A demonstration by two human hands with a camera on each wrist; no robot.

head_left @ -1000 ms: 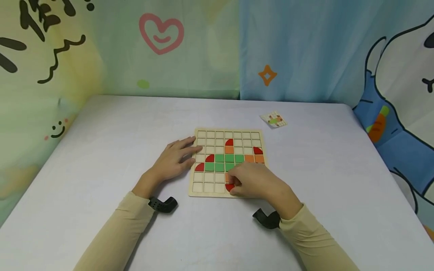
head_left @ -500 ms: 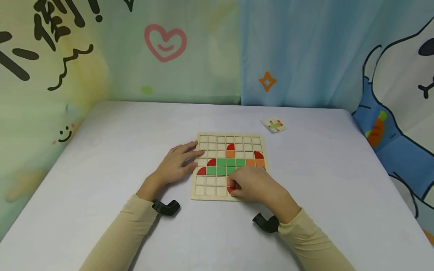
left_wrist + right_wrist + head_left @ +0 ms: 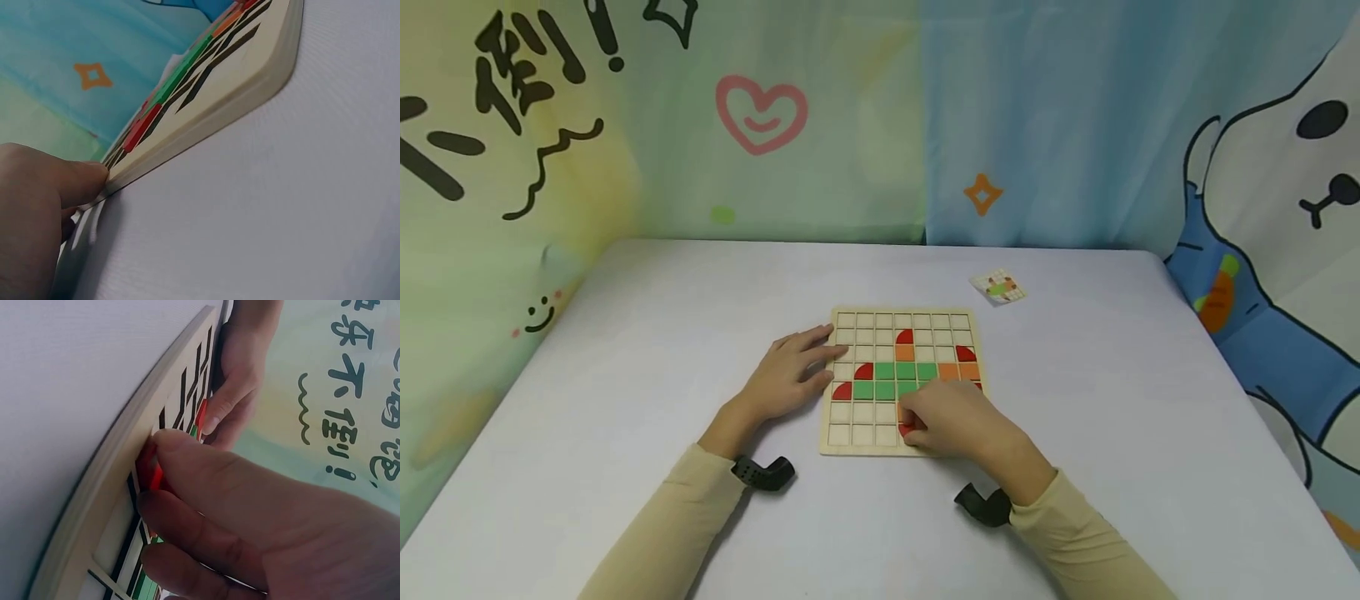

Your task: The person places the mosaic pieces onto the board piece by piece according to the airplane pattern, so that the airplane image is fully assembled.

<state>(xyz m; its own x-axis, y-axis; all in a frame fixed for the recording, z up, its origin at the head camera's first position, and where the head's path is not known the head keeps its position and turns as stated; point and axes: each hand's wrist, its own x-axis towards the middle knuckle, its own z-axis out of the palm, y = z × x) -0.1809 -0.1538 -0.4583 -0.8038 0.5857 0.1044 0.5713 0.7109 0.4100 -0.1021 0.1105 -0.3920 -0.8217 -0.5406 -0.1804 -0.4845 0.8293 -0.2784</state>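
Note:
A square wooden grid board (image 3: pixel 861 436) lies on the white table. Green square tiles (image 3: pixel 884 389) fill cells across its middle, with orange squares (image 3: pixel 949 372) and red quarter-circle tiles (image 3: pixel 864 372) around them. At the board's left edge rests my left hand (image 3: pixel 786 375), fingers extended over the rim; its thumb (image 3: pixel 87 178) touches the side. My right hand (image 3: pixel 958 422) is over the near right part, covering several cells. Between its thumb and index finger it pinches a red quarter-circle tile (image 3: pixel 149 465), down in a cell of the nearest row.
A small patterned card (image 3: pixel 1000 287) lies beyond the board's far right corner, one edge lifted. Black wrist bands (image 3: pixel 763 473) sit on both forearms. Printed curtains (image 3: pixel 850 125) hang behind the table's far edge.
The scene has slid lower in the head view as the camera tilted up. Both hands keep their places on the board, the right still pinching the red tile.

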